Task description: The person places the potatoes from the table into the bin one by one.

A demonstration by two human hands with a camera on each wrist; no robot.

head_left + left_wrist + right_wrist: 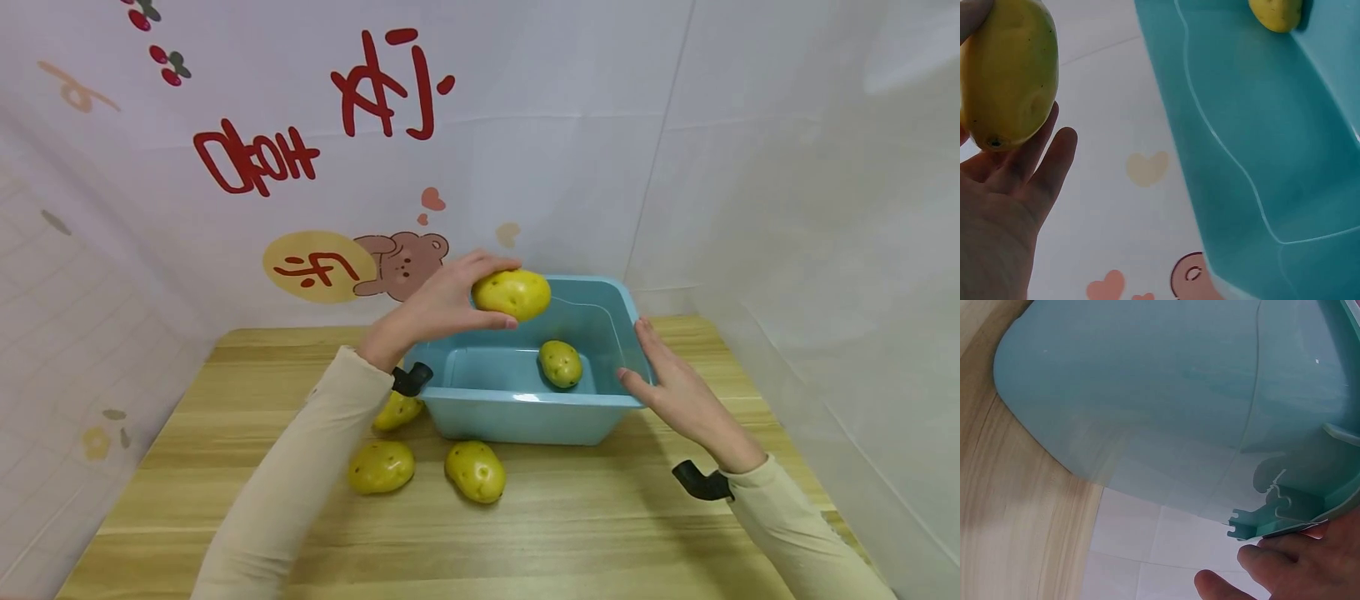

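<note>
My left hand (457,296) grips a yellow potato (517,294) between thumb and fingers, above the back left part of a light blue plastic bin (525,417). The held potato (1013,75) also shows in the left wrist view, with two fingers stretched out below it. Inside the bin, toward the right, lies another potato (560,364). My right hand (686,396) holds the bin's right rim, its thumb over the edge and its fingers along the outside. From the right wrist, the fingers (1272,565) appear beside the rim, partly hidden by it.
Two potatoes lie on the wooden table (555,533) before the bin: one potato (382,467) at left, another potato (476,472) nearer the middle. A third potato (397,411) by the bin's left side is partly covered by the left arm. White printed cloth (555,125) hangs behind.
</note>
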